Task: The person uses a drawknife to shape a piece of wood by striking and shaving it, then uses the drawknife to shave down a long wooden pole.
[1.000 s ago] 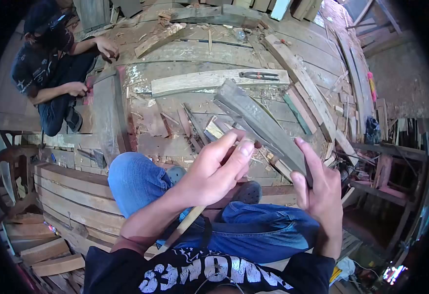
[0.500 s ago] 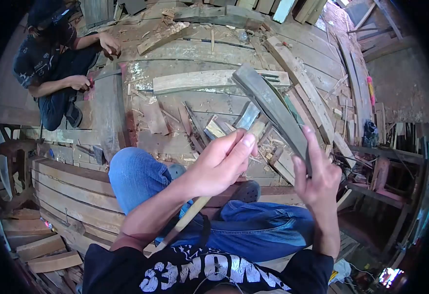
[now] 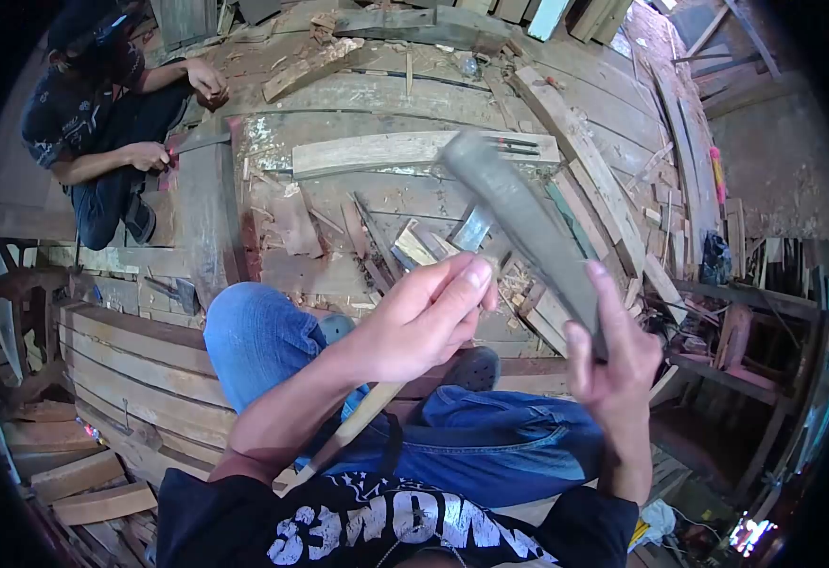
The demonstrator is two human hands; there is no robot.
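Observation:
My left hand (image 3: 433, 317) is closed around a slim, pale wooden stick (image 3: 362, 417), which slants down from the fist over my lap toward my shirt. My right hand (image 3: 618, 346) grips the lower end of a long, flat, dark-grey bar (image 3: 528, 218). Its index finger lies stretched along the bar's edge. Smeared by motion, the bar leans up and to the left, its broad far end over a pale curved plank (image 3: 367, 154) on the floor. The bar stands to the right of the left fist, apart from it.
At upper left a person (image 3: 79, 123) sits holding a red-handled blade (image 3: 202, 144) by a thick wooden block (image 3: 208, 222). Wood chips and offcuts litter the floor ahead. A hatchet (image 3: 185, 295) lies left of my knee, near a slatted bench (image 3: 140, 355). Long beams (image 3: 585, 161) lie at right.
The dark-grey bar's far end has shifted slightly left and down, and the bar is now blurred. My left hand stays nearly in place. The other person's blade has tilted a little.

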